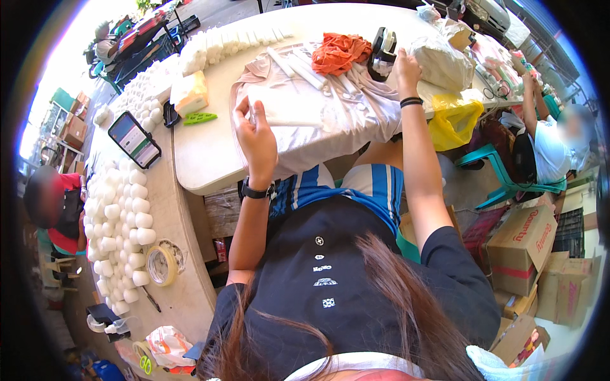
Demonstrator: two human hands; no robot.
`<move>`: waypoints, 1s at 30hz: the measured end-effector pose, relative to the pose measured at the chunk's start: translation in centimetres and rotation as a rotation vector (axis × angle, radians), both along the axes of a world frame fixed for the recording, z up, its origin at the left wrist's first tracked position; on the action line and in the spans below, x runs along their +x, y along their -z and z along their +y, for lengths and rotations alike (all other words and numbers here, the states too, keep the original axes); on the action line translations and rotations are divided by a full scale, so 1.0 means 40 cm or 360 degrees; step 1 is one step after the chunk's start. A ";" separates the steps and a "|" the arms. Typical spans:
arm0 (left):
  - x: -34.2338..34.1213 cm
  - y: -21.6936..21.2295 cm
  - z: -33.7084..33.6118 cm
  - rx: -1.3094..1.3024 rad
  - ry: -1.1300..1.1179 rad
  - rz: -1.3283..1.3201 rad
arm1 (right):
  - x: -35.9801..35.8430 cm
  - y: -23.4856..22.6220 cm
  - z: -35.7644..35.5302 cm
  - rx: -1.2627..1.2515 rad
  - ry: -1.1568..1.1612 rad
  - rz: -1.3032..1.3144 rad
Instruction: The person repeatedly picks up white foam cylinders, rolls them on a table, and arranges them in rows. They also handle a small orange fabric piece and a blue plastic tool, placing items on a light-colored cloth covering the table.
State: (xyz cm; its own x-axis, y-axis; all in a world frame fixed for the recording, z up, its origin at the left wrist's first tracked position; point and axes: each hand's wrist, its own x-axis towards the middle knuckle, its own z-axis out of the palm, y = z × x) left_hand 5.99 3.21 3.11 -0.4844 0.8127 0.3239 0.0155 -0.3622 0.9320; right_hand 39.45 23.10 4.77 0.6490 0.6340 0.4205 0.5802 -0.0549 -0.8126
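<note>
My left hand (256, 140) is closed round the left end of a smooth white piece (292, 108); whether it is a roll or a flat sheet I cannot tell. The piece lies over a pale cloth (375, 124) spread on the table's near edge. My right hand (408, 71) is raised beside a black tape dispenser (383, 54), its fingers drawn together. Anything between those fingers is too small to make out. Several white tubes (302, 70) rest on the cloth, near a crumpled orange cloth (341, 53).
White rolls (219, 46) line the far side. At left are a phone (135, 140), many white cup-shaped pieces (121, 216) and a tape roll (161, 265). A yellow bag (454, 120) hangs at right, near a green chair (502, 174), cartons (521, 247) and another person (549, 149).
</note>
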 end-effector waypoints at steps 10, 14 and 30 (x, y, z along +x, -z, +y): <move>0.002 -0.041 -0.087 0.0067 0.0706 -0.0197 | -0.016 -0.038 0.050 0.0339 -0.0705 0.1016; -0.002 -0.055 -0.119 0.0225 0.0529 0.0534 | -0.023 0.007 -0.039 0.0270 -0.0771 0.0632; -0.020 -0.157 0.011 0.0695 0.0170 0.1396 | -0.009 -0.043 -0.182 -0.0372 -0.0729 -0.0371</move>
State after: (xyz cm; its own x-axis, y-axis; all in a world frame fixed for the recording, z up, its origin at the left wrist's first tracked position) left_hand 5.19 3.65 9.40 0.1404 0.5615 0.8155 0.5846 -0.7118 0.3895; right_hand 39.09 15.83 6.48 0.1923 0.9227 0.3341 0.7499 0.0815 -0.6566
